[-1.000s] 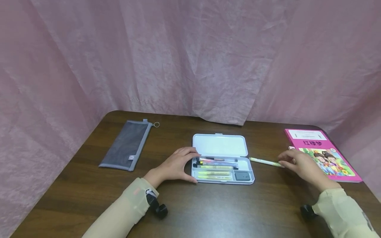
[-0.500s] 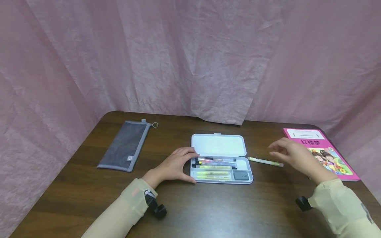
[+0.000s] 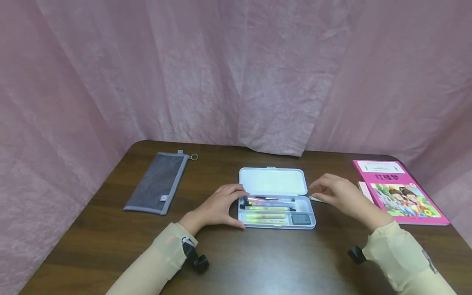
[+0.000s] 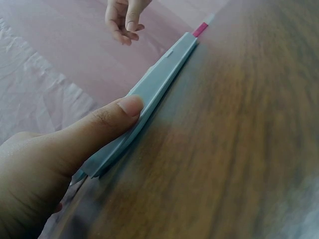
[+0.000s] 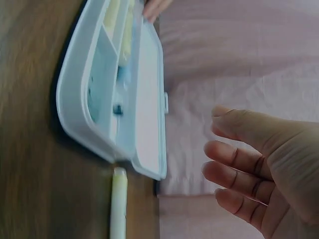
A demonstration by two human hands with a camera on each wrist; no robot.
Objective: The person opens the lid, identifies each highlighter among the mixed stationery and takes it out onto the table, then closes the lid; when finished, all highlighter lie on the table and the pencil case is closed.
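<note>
Head view, nearest first: brown wood-grain table (image 3: 273, 262) across the foreground. Then left hand (image 3: 221, 207) bent round the left end of an open pale blue-white plastic pencil case (image 3: 273, 182), thumb on the front wall, fingers back toward the hinge side. Right hand (image 3: 341, 194) half open in the air, fingers loosely curved, thumb apart, nothing held.

Slim white pen with pale yellow end (image 5: 118, 204) flat on the table, just beside the case's right end, mostly hidden by right hand from above. Contact with case: can't tell.

Risks, my guess: pen rolling away from an off-centre fingertip touch, with no visible stop along its sides; pen tip jamming on the case corner from a leftward push; case skidding from a slack left hand.

Pen axis: roughly in line with case length, left-right. Yellow end aimed at the tray-lid corner, other end toward the right.

In the tray: slim yellow-and-white pens (image 3: 266, 215), dark grey square block (image 3: 300, 219).

Farther out: grey mesh zip pouch (image 3: 155, 180) left, pink paperback book (image 3: 405, 192) right, pink velvety curtain (image 3: 236, 82) behind everything.
</note>
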